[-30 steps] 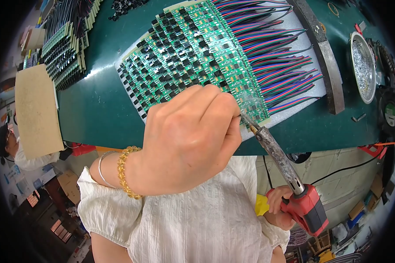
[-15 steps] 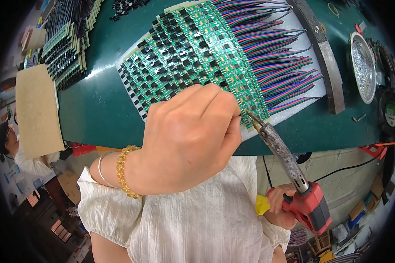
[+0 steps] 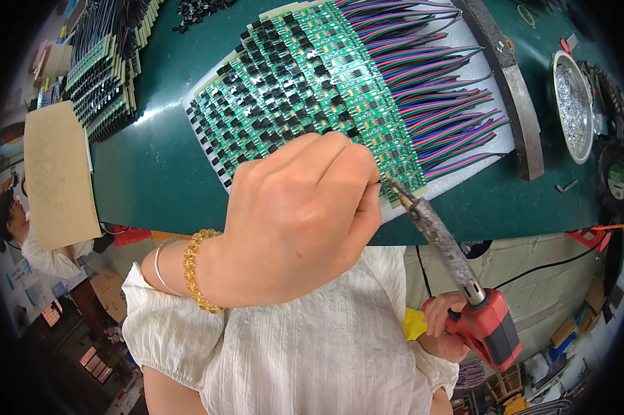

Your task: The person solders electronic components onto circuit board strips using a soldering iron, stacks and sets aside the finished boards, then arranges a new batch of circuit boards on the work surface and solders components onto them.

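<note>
My left hand (image 3: 301, 204) is closed in a pinch over the near edge of a panel of green circuit boards (image 3: 364, 86). What its fingertips hold is hidden behind the knuckles. In my right hand (image 3: 442, 321) is a red and black soldering gun (image 3: 490, 328), gripped by its handle. Its long, scorched barrel slants up and left, with the tip at the boards right beside my left fingertips. Rows of small black parts (image 3: 277, 90) cover the left side of the panel. Bundles of red, green, blue and black wires (image 3: 450, 100) run out from its right side.
A dark metal bar (image 3: 523, 117) lies right of the wires. Beyond it stands a round metal dish (image 3: 573, 107) of silvery bits. Stacked wired boards (image 3: 104, 76) and a tan board (image 3: 61, 176) are at left. Another person (image 3: 38, 238) sits at the far left.
The soldering gun's tip has shifted slightly down and left along the board, and its barrel has tilted a little. My left hand has stayed in place.
</note>
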`<state>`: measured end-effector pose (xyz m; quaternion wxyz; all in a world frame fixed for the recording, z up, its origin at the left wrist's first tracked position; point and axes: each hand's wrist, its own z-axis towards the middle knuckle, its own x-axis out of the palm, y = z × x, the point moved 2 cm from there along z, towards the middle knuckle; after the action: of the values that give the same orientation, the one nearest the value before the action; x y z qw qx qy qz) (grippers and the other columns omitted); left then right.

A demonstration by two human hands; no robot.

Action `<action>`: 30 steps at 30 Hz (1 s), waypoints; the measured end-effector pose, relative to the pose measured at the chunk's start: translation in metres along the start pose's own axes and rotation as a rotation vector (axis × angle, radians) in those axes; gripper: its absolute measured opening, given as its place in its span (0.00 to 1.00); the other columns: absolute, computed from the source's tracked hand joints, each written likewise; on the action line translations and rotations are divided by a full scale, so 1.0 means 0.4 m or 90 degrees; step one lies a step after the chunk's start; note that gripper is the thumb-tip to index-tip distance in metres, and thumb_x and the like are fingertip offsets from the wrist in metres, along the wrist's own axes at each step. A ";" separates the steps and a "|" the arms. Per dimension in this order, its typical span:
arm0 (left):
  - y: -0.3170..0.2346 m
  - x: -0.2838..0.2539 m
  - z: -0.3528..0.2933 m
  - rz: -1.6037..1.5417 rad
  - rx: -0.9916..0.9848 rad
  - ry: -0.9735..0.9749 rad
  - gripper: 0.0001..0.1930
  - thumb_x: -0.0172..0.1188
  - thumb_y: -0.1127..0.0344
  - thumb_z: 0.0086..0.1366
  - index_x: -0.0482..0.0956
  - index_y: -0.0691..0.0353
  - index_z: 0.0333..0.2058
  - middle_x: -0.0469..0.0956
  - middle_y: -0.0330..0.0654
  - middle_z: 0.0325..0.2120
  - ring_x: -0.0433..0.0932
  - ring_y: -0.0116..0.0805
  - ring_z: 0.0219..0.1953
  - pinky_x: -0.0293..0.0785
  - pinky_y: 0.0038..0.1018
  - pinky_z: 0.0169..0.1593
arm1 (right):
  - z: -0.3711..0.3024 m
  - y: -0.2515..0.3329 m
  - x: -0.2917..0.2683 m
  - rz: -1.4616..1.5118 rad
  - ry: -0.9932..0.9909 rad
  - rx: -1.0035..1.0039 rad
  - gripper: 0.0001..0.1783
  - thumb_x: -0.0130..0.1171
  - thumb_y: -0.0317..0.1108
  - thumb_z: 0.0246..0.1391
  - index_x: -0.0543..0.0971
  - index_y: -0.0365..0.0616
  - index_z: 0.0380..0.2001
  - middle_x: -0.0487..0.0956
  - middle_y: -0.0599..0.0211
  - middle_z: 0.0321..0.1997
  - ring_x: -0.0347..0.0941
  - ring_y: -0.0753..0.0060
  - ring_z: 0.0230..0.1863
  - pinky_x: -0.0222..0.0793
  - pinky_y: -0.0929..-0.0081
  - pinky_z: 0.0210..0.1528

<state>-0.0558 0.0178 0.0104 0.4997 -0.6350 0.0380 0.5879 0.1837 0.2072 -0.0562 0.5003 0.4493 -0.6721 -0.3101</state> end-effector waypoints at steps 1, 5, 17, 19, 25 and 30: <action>0.000 0.000 0.000 0.001 0.001 0.000 0.10 0.64 0.82 0.45 0.76 0.63 0.26 0.71 0.37 0.18 0.70 0.27 0.18 0.65 0.21 0.20 | 0.009 -0.008 0.001 0.000 -0.001 0.000 0.11 0.65 0.27 0.30 0.71 0.38 0.17 0.74 0.63 0.17 0.73 0.67 0.19 0.68 0.73 0.24; 0.001 0.000 0.000 -0.001 -0.002 0.005 0.10 0.64 0.82 0.45 0.76 0.63 0.26 0.71 0.37 0.18 0.70 0.27 0.18 0.65 0.21 0.20 | 0.028 -0.002 0.020 0.062 0.002 -0.134 0.11 0.65 0.28 0.34 0.72 0.39 0.17 0.74 0.64 0.18 0.73 0.64 0.20 0.70 0.70 0.26; 0.001 -0.002 0.001 0.000 -0.007 0.006 0.09 0.64 0.82 0.46 0.76 0.63 0.26 0.71 0.37 0.18 0.70 0.28 0.19 0.66 0.22 0.21 | 0.020 -0.021 0.009 -0.114 0.010 -0.242 0.40 0.61 0.59 0.51 0.64 0.39 0.55 0.71 0.74 0.14 0.68 0.75 0.12 0.65 0.76 0.19; 0.001 -0.008 0.002 -0.007 -0.013 0.010 0.09 0.64 0.82 0.46 0.76 0.63 0.25 0.71 0.38 0.18 0.70 0.29 0.19 0.66 0.23 0.21 | 0.021 -0.022 0.005 -0.144 0.004 -0.213 0.39 0.61 0.58 0.53 0.64 0.39 0.55 0.71 0.74 0.14 0.68 0.74 0.12 0.65 0.76 0.19; -0.004 -0.009 -0.003 -0.029 0.007 -0.010 0.08 0.64 0.81 0.46 0.76 0.64 0.25 0.71 0.39 0.19 0.71 0.30 0.19 0.67 0.24 0.21 | 0.086 0.022 0.066 -0.005 -0.063 -0.316 0.37 0.59 0.56 0.55 0.61 0.38 0.54 0.69 0.74 0.12 0.66 0.74 0.11 0.65 0.75 0.18; 0.008 -0.012 -0.005 -0.066 0.026 -0.011 0.09 0.64 0.81 0.46 0.76 0.65 0.26 0.72 0.39 0.19 0.72 0.31 0.20 0.67 0.24 0.23 | 0.124 0.033 0.122 0.145 -0.112 -0.364 0.29 0.61 0.48 0.56 0.69 0.39 0.53 0.73 0.69 0.20 0.68 0.70 0.20 0.62 0.70 0.25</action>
<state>-0.0577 0.0122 0.0117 0.5426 -0.6207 0.0132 0.5658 0.1281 0.1664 -0.0408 0.5779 0.1837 -0.6443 -0.4660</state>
